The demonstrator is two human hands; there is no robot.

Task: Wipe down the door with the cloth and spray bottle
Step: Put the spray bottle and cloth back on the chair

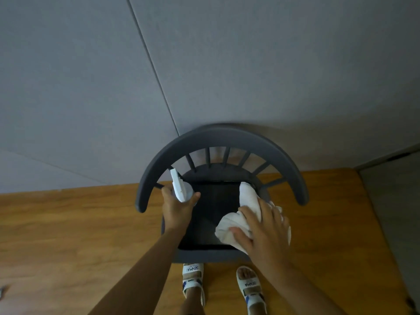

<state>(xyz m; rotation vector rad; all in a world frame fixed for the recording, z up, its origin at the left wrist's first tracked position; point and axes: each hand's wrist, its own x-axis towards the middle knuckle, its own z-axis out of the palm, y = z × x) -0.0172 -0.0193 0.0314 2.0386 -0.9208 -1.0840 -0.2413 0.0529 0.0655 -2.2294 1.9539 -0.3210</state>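
Looking down from the head camera, a person stands in front of a dark grey chair [218,142] with a round curved back and thin bars. The chair sits on a wooden floor [68,223], close to a grey wall [250,64].

The left hand [177,210] holds a white spray bottle [180,189]. Its fingers [167,194] and thumb are curled round the bottle, with the thumb on the right side of it. The white spray head points up and away, toward the chair's back. The bottle is over the left side of the black seat [216,201], and whether it touches the seat cannot be told.

The right hand [263,230] is on a white cloth [236,219]. The cloth is bunched up and lies on the right side of the seat. One end of it sticks up toward the bars of the chair. The fingers [250,214] of this hand are bent over the top of the cloth and the thumb tucks in at its near side, so the hand has a hold on it.

Both arms are bare and reach forward over the seat. Two feet in white sandals [193,278] with writing on the straps stand on the floor just below the chair's front edge.

A line runs slanting down the wall. It cannot be told which part is the door.
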